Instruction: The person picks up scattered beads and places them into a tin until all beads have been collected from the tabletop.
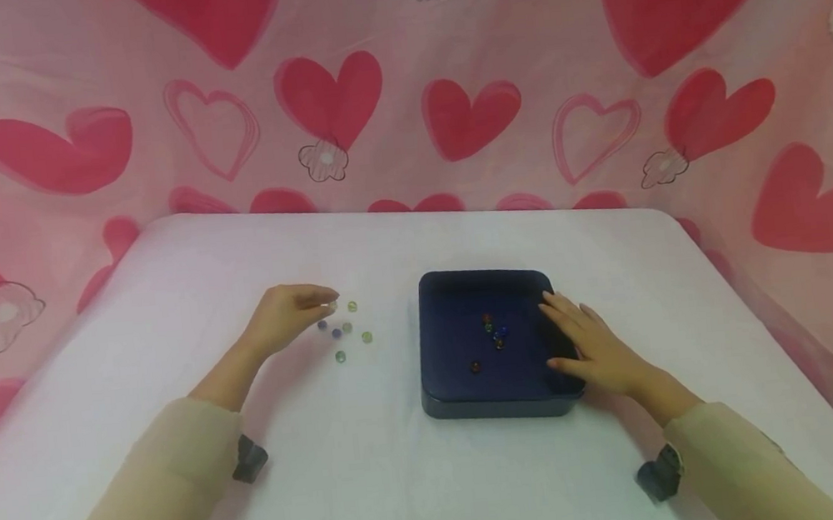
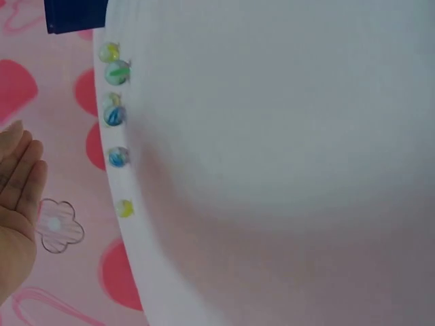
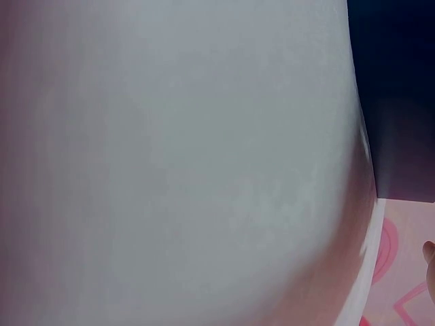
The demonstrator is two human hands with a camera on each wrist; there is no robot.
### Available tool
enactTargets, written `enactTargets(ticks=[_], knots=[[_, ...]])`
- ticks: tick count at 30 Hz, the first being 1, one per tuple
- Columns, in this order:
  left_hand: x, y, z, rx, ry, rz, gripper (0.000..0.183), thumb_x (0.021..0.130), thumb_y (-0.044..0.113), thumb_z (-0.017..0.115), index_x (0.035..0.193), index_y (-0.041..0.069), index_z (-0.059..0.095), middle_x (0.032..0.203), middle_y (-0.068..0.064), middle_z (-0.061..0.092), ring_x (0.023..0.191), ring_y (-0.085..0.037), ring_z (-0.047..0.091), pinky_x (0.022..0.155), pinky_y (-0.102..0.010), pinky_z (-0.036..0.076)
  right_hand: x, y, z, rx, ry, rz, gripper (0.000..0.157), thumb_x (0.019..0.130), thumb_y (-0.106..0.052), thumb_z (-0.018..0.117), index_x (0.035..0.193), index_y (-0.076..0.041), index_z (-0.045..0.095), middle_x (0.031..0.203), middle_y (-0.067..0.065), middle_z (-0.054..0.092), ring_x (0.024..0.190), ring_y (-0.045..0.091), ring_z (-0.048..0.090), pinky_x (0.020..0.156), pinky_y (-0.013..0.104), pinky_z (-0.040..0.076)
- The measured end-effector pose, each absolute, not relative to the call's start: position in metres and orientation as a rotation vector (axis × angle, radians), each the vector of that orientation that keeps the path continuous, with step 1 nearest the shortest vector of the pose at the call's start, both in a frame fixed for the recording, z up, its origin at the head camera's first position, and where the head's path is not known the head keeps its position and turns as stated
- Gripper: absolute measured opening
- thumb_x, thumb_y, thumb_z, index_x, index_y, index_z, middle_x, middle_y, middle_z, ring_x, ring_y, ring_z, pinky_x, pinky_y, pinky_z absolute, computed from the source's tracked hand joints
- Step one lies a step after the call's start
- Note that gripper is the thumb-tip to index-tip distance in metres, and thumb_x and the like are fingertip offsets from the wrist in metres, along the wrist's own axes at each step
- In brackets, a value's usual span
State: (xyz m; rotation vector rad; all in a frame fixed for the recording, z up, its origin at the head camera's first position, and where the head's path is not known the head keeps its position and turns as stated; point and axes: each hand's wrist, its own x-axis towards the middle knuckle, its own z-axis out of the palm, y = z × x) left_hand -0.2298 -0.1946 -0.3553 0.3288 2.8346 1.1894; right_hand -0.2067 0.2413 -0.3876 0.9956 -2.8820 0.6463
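My left hand [image 1: 282, 315] reaches over a loose group of glass marbles on the white table, its thumb and fingers close to a pale yellow marble [image 1: 333, 306]. In the left wrist view no marble shows between the loosely bent fingers [image 2: 27, 166]. Blue marbles [image 1: 336, 333], a greenish marble [image 1: 340, 356] and yellowish ones [image 1: 367, 337] lie just beyond the fingertips. At the right side of a dark blue tray [image 1: 451, 382], my right hand [image 1: 598, 351] rests with spread fingers over the rim. Several red-brown, blue and green marbles [image 1: 499, 332] sit inside the tray.
A white cloth covers the table [image 1: 331, 469], and its far edge meets a pink curtain [image 1: 390, 145] printed with hearts. Dark wrist cameras [image 1: 250, 458] hang below both sleeves, close over the table.
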Motion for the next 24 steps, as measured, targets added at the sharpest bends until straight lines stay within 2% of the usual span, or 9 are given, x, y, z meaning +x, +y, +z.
enactTargets(ticks=[13,24], knots=[[-0.236,-0.211,-0.368,0.219,2.784,1.134,0.032,0.088,0.014,0.060,0.119,0.007,0.061,0.122,-0.014,0.059,0.120,-0.031,0.049,0.096,-0.044,0.043,-0.206,0.240,-0.386,0.989,-2.886,0.653,0.072,0.083,-0.026,0.061,0.139,0.004,0.027,0.148,0.022,0.019,0.139,0.034,0.012,0.106,0.062,0.009],[-0.242,-0.216,-0.378,0.179,2.734,1.045,0.030,0.087,0.013,0.060,0.117,0.007,0.061,0.123,-0.015,0.058,0.122,-0.033,0.045,0.099,-0.046,0.039,-0.206,0.240,-0.386,0.984,-2.907,0.664,0.073,0.084,-0.029,0.059,0.140,0.003,0.026,0.149,0.021,0.017,0.139,0.034,0.011,0.107,0.061,0.008]])
